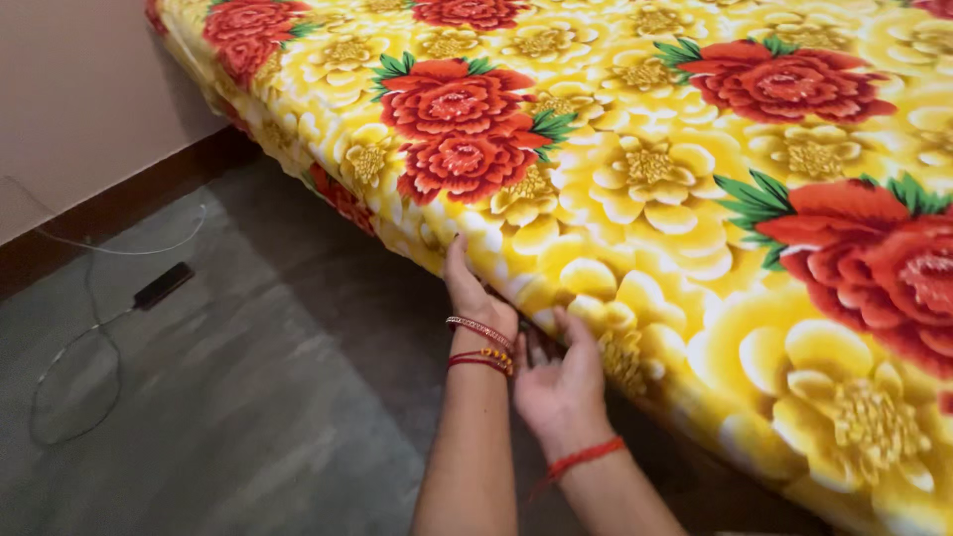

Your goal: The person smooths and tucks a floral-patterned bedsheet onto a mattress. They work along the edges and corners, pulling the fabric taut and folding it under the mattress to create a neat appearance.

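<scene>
I find both hands at the bed [635, 189] edge: left hand [475, 290] flat, fingers together, pressed on the plush floral sheet [556, 233] where it drops over the side; right hand [561, 377] spread, palm against that overhang. Left of the bed, open grey floor [228, 397], one cable [94, 328] lying loose

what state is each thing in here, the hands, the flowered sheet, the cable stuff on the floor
left hand: open, fingers flat against the side edge of the bed, holding nothing
right hand: open, palm up, fingers at the lower edge of the sheet
flowered sheet: spread smooth over the top, draped down the side
small black device: lying flat on the floor
white cable: loose, looped on the floor, running to the device
</scene>
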